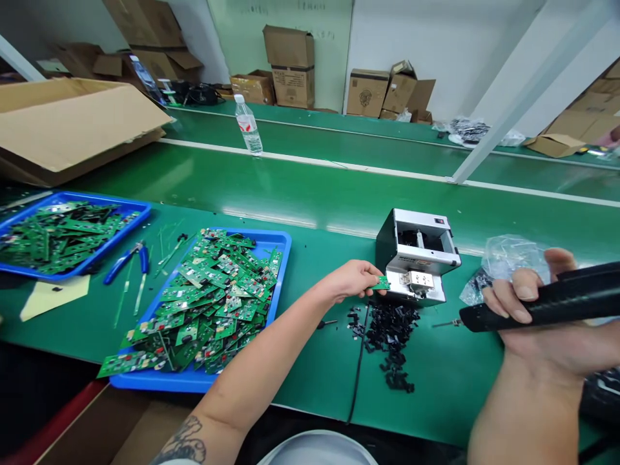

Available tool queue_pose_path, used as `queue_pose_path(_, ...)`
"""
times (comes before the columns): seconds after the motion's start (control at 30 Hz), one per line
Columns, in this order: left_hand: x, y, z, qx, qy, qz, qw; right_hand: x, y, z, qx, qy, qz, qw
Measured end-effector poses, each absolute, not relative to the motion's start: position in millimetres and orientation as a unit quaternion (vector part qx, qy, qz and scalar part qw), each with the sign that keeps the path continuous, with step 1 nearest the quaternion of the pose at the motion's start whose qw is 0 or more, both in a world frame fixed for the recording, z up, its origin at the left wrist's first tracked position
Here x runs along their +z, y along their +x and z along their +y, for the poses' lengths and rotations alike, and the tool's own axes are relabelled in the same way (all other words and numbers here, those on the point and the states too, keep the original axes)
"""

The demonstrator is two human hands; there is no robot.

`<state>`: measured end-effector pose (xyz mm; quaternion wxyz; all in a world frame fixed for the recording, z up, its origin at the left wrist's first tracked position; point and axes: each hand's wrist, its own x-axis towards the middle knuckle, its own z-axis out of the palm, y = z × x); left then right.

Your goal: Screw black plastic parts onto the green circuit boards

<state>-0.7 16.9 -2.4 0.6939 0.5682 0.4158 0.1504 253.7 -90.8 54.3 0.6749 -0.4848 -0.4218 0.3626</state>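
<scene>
Green work bench (pixel 320 206) runs across a room full of cardboard boxes. On the left hand (pixel 351 281), the fingers (pixel 371 274) pinch a small green circuit board (pixel 381 283), which lies long-ways at 3 o'clock from them. A small white machine (pixel 416 255) sits close by at 2 o'clock, nearer this hand. The right hand (pixel 542 329) wraps tightly round a black electric screwdriver (pixel 542 303).

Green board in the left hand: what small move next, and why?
Probably bring the small green circuit board over to the black electric screwdriver in the right hand: the left hand pinches the board, and the bit points toward it.
</scene>
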Motion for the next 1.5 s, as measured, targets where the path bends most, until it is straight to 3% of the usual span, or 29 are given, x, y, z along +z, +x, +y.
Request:
queue_pose_path(0.27,-1,3,14,0.153,0.575,0.434,0.677,92,208,-55,0.313,-0.419,-0.52,0.675)
queue_pose_path(0.4,0,1,13,0.152,0.578,0.433,0.674,88,191,-35,0.35,-0.346,-0.533,0.688)
queue_pose_path(0.87,-9,5,12,0.168,0.596,0.428,0.659,68,196,-43,0.375,-0.354,-0.509,0.689)
queue_pose_path(1.23,-8,8,10,0.162,0.597,0.438,0.652,98,169,-25,0.355,-0.318,-0.519,0.709)
queue_pose_path(1.5,-10,7,10,0.175,0.615,0.418,0.645,94,151,-9,0.377,-0.301,-0.54,0.69)
